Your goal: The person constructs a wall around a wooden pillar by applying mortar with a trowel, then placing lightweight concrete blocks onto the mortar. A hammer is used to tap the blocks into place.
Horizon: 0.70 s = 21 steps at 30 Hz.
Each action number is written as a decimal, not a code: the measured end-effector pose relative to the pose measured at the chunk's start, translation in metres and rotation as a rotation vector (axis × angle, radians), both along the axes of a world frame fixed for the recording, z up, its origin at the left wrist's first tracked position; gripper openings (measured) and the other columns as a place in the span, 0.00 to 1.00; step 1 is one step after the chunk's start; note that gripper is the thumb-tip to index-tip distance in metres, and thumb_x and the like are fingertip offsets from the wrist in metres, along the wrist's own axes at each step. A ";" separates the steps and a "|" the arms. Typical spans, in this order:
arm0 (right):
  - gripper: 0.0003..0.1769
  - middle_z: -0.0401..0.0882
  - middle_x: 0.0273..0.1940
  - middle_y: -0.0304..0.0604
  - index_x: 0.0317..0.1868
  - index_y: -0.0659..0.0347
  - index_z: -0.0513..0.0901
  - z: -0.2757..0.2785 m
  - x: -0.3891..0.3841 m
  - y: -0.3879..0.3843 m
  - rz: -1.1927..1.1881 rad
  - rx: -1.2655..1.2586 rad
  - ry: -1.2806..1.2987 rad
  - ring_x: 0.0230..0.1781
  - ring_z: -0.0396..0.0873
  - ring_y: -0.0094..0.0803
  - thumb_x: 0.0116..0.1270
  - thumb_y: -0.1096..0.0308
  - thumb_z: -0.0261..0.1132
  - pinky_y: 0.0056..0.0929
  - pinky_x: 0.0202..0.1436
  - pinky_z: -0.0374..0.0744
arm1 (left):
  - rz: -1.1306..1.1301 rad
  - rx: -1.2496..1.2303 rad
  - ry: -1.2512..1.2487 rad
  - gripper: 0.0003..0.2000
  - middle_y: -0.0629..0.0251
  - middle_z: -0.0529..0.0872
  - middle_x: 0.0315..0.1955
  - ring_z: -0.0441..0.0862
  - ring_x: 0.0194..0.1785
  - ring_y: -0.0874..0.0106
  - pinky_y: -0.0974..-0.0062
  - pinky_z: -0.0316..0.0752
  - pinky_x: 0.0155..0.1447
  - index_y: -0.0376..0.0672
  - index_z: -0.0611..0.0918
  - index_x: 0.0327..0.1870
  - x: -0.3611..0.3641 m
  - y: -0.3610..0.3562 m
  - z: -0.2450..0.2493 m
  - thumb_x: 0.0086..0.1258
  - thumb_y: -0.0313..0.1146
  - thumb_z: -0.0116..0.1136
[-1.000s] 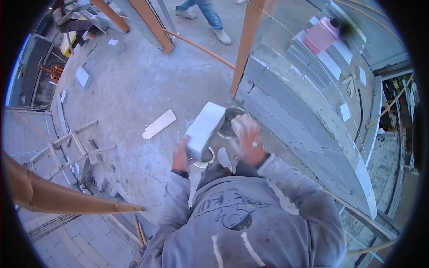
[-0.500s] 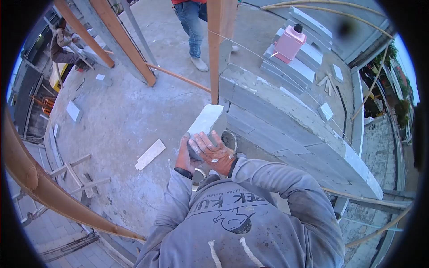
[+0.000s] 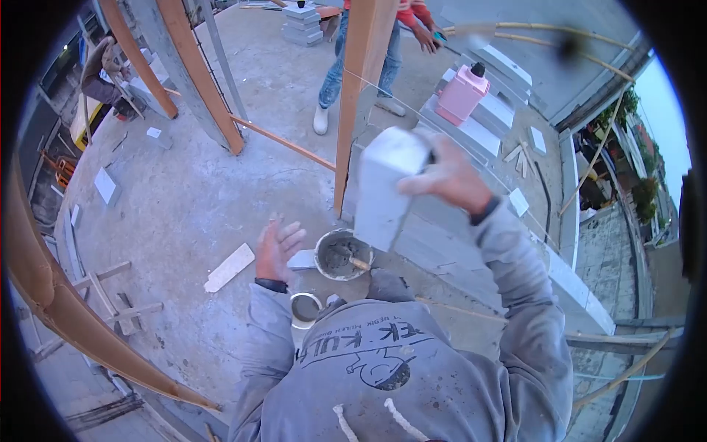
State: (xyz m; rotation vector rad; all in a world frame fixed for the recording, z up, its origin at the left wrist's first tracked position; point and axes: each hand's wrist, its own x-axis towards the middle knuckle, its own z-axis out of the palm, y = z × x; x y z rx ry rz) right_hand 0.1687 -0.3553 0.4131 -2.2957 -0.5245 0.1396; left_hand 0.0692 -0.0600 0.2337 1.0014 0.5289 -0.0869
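The right hand (image 3: 453,177) gripped the block (image 3: 387,191) near its upper end, thumb across the near face and fingers curled over the far side. The block hung tilted, slightly blurred, its long edges running down toward the gap between the hands. The left hand (image 3: 278,249) was empty, fingers loosely spread, palm turned inward.

Below the block and between the hands stood the bucket (image 3: 319,259), a handle (image 3: 359,263) leaning inside its rim. Nearer the body, just below the left hand, was a pail (image 3: 303,325). Left of that hand lay a board (image 3: 230,268), with broad open floor (image 3: 177,214) beyond it.

The right side was tighter: the wall (image 3: 456,250) ran beneath the right forearm, and the post (image 3: 361,96) rose ahead, between the hands. Whether the block touched the wall could not be told. Beyond the right hand, a pink jug (image 3: 462,94) sat on stacked blocks.
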 end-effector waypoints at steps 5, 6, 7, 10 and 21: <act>0.57 0.70 0.55 0.51 0.62 0.70 0.66 0.084 0.016 -0.072 -0.037 0.380 -0.114 0.57 0.69 0.40 0.29 0.48 0.74 0.31 0.62 0.63 | 0.107 0.104 -0.088 0.26 0.52 0.75 0.53 0.77 0.52 0.67 0.70 0.70 0.57 0.40 0.67 0.60 0.022 -0.012 -0.033 0.68 0.48 0.53; 0.60 0.69 0.57 0.52 0.63 0.69 0.64 0.100 0.024 -0.082 0.049 0.435 -0.170 0.58 0.68 0.41 0.27 0.48 0.74 0.32 0.63 0.62 | 0.143 0.244 -0.218 0.27 0.53 0.74 0.55 0.74 0.56 0.67 0.71 0.68 0.59 0.38 0.67 0.61 0.034 -0.023 -0.035 0.67 0.45 0.56; 0.62 0.69 0.56 0.53 0.64 0.69 0.63 0.109 0.033 -0.092 0.075 0.431 -0.196 0.57 0.69 0.42 0.25 0.47 0.74 0.32 0.64 0.60 | 0.062 0.290 -0.265 0.31 0.53 0.69 0.60 0.66 0.64 0.64 0.69 0.61 0.65 0.35 0.65 0.62 0.041 -0.036 0.002 0.62 0.41 0.63; 0.61 0.69 0.55 0.52 0.64 0.68 0.63 0.132 0.061 -0.105 0.308 0.443 -0.179 0.57 0.69 0.42 0.26 0.47 0.74 0.31 0.63 0.60 | -0.028 0.633 -0.746 0.39 0.50 0.64 0.64 0.59 0.69 0.60 0.66 0.52 0.70 0.33 0.63 0.63 0.077 -0.077 0.071 0.56 0.45 0.67; 0.63 0.69 0.54 0.50 0.67 0.65 0.58 0.164 0.118 -0.103 0.578 0.242 -0.207 0.57 0.68 0.40 0.31 0.46 0.77 0.33 0.63 0.62 | -0.308 0.715 -1.184 0.63 0.43 0.57 0.65 0.54 0.70 0.56 0.64 0.49 0.72 0.29 0.44 0.69 0.154 -0.194 0.225 0.39 0.50 0.77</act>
